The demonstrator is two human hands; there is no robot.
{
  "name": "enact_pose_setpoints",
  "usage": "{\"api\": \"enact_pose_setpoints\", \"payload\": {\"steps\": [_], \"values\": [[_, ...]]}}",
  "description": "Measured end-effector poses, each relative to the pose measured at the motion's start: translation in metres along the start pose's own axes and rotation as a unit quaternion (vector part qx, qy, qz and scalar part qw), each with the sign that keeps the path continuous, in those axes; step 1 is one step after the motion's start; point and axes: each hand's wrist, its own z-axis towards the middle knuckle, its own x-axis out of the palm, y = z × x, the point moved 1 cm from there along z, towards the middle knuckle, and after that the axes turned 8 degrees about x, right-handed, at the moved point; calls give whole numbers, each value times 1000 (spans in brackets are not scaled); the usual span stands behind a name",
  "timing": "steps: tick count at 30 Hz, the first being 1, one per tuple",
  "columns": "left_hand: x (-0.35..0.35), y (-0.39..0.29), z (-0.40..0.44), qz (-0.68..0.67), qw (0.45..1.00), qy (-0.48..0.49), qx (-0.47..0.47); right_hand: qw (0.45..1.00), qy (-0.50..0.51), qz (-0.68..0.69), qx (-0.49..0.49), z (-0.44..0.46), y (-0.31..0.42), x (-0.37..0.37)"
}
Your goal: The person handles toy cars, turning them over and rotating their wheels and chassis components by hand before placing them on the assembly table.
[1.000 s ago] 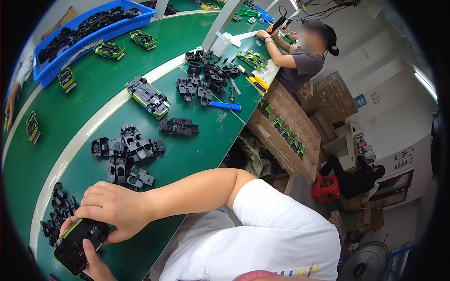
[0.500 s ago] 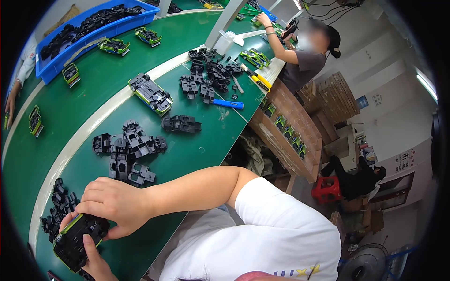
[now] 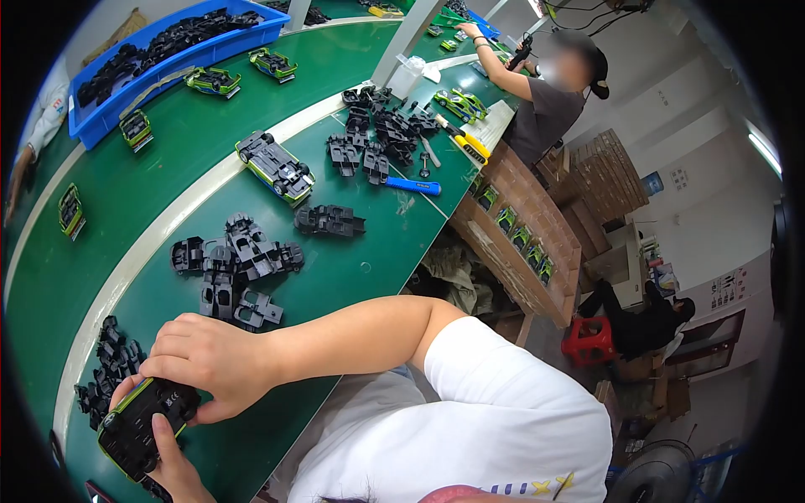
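Note:
A green toy car (image 3: 138,432) is held with its black underside facing up, at the lower left over the green table. My left hand (image 3: 178,469) grips it from below, thumb across the underside and fingertips round the far edge. From above, my right hand (image 3: 205,360) curls over the other end, fingers and thumb closed on it. Just beyond lies a pile of small black plastic parts (image 3: 113,360). Grey-black car interior parts (image 3: 239,264) sit in a heap past my right wrist, with one more interior part (image 3: 329,220) nearby.
An upturned toy car (image 3: 277,168) lies by the white strip. A blue-handled tool (image 3: 412,185), yellow-handled cutter (image 3: 470,148) and black parts (image 3: 394,134) are farther along. A blue bin (image 3: 92,126) stands on the curved belt. A wooden tray (image 3: 558,289) holds cars. A co-worker (image 3: 545,101) works beyond.
The view shifts slightly. My hands keep nearly the same hold on the toy car. At the left edge, another person's hand has moved, and the car by it is no longer visible.

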Motion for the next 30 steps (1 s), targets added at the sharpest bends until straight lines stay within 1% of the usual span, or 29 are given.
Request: {"api": "enact_pose_setpoints", "payload": {"steps": [3,19,22,25,28,30], "values": [[0,0,0,17,1000,-1,-19,1000,2,-2,1,-1,0,0],[2,-1,0,23,1000,-13,-17,1000,9,0,3,0,-1,0],[2,-2,0,19,1000,-10,-21,1000,-1,1,-4,0,0,0],[3,-3,-1,14,1000,-7,-22,999,7,20,24,0,4,-3],[5,-2,-2,19,1000,-13,-19,999,-35,8,-6,-1,0,3],[5,-3,-2,18,1000,-12,-19,999,-41,4,-9,0,0,3]]}}
